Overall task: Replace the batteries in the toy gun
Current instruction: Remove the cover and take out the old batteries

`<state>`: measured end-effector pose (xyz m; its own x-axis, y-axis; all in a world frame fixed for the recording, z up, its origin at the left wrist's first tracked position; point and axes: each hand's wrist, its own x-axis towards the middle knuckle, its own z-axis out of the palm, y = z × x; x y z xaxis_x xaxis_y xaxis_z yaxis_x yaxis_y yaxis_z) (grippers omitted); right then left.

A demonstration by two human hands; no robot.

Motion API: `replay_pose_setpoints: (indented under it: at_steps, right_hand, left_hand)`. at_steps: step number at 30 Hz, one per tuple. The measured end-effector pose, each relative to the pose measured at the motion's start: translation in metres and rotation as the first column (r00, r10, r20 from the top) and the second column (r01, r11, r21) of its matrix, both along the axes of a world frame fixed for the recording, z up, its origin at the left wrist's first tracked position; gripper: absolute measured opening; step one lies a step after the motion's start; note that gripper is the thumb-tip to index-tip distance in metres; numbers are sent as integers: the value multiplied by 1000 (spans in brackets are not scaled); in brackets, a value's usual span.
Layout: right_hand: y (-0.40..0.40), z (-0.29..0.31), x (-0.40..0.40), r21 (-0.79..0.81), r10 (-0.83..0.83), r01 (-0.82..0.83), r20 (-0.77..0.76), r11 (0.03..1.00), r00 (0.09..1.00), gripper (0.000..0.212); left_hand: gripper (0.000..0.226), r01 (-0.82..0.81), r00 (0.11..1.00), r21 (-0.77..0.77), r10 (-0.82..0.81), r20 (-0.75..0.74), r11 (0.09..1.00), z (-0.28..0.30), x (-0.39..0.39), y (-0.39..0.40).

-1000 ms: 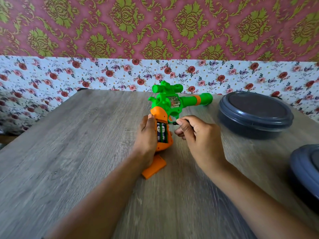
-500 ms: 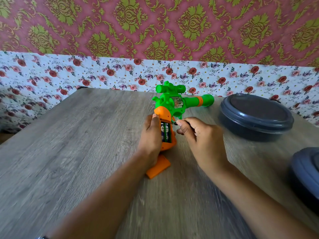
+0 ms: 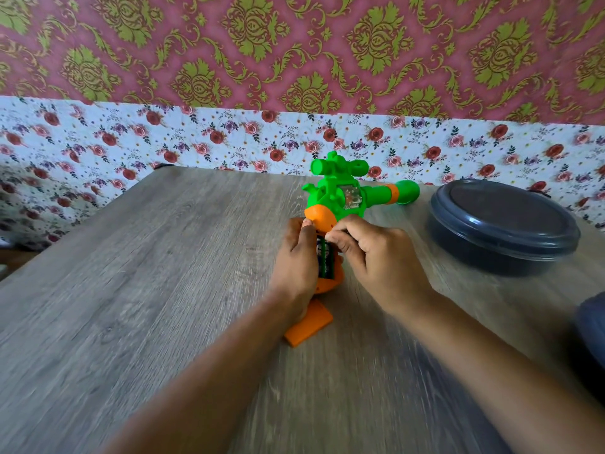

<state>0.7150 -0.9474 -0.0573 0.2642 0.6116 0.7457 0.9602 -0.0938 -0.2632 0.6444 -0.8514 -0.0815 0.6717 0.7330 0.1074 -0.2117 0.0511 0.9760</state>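
Observation:
A green toy gun (image 3: 334,191) with an orange grip lies on the wooden table (image 3: 131,290), barrel pointing right. My left hand (image 3: 296,257) wraps the grip from the left and steadies it. The grip's battery compartment is uncovered, and dark green batteries (image 3: 325,263) sit inside it. My right hand (image 3: 376,257) has its fingers curled, with the fingertips on the upper end of the batteries. Whether those fingers pinch anything is hidden. The loose orange compartment cover (image 3: 309,324) lies on the table just below the grip, partly under my left wrist.
A round dark grey lidded container (image 3: 504,224) stands to the right of the gun. Part of a second dark container (image 3: 592,322) shows at the right edge. A floral papered wall runs along the table's far side.
My right hand has moved left from beside the trigger onto the top of the uncovered batteries. My left hand keeps its hold on the grip. The view has shifted slightly.

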Motion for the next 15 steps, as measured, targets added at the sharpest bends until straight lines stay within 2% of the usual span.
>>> replay_pose_setpoints:
  at_steps: [2,5,10,15]
  right_hand:
    - [3,2,0,-12,-27,26,-16,1000,1000,42]
    - [12,17,4,-44,-33,26,-163,999,986,45]
    - [24,30,5,-140,-27,-8,-252,990,967,36]
    - [25,35,6,1,-17,21,-483,1000,875,34]
  left_hand:
    - [26,1,1000,4,-1,9,1000,1,1,-1]
    - [26,-2,1000,-31,2,20,1000,2,3,0]
    - [27,-44,999,-66,43,-16,997,1,4,5]
    - [27,-32,999,-28,31,-31,999,4,1,2]
